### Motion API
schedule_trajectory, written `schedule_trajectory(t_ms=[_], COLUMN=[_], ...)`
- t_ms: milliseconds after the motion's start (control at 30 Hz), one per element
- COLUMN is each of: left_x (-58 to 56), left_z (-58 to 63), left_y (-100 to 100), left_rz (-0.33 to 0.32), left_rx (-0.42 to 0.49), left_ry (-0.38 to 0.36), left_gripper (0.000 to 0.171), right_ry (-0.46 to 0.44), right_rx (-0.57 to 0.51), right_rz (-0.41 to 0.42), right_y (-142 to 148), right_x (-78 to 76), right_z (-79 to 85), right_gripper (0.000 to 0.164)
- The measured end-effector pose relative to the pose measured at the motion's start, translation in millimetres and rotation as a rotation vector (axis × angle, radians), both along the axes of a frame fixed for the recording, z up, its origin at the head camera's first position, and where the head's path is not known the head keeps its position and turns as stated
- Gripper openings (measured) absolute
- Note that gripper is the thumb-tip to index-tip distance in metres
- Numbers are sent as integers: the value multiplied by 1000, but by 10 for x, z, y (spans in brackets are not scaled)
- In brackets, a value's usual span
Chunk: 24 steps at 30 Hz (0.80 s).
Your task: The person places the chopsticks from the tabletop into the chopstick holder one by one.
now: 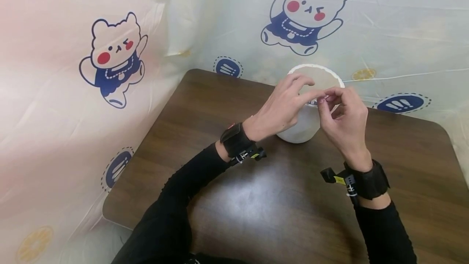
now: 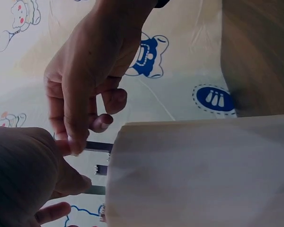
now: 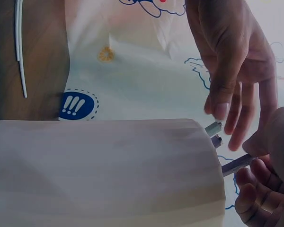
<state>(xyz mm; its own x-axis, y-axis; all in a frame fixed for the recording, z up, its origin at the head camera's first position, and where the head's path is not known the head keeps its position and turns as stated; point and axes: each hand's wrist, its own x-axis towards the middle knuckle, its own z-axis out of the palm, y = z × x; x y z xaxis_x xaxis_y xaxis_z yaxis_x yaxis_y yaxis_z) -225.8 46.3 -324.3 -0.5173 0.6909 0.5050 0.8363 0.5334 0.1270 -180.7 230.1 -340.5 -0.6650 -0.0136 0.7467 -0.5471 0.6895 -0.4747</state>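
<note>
A white cup-like container with an uneven rim stands toward the back of the table. Several thin sticks poke out of its mouth; in the right wrist view one is green and another dark purple, with jagged ends. My right hand pinches a dark purple stick between thumb and fingertips, its lower part hidden in the container. My left hand is over the rim, its index finger stretched out to the right fingertips. Its thumb hangs beside the green stick. The sticks' exact kind cannot be told.
A brown wood-grain table with rounded corners lies under both arms. Pale cloth printed with cartoon bears surrounds it at the back and left. Thin white strands show at the upper left of the right wrist view.
</note>
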Motion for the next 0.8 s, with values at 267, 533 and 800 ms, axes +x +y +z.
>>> schedule_trajectory(t_ms=[267,533,800], left_x=[11,7,-10], left_z=[-7,35,-93], left_y=[6,-120,-627], left_rz=[-4,6,111], left_rx=[21,149,213], left_ry=[11,-12,-96], left_gripper=[45,36,38], right_ry=[10,36,56], right_rx=[-23,-48,-48], right_rz=[10,8,89], right_y=[8,-29,-176], right_x=[21,111,313], right_z=[25,70,115], right_gripper=[24,25,26])
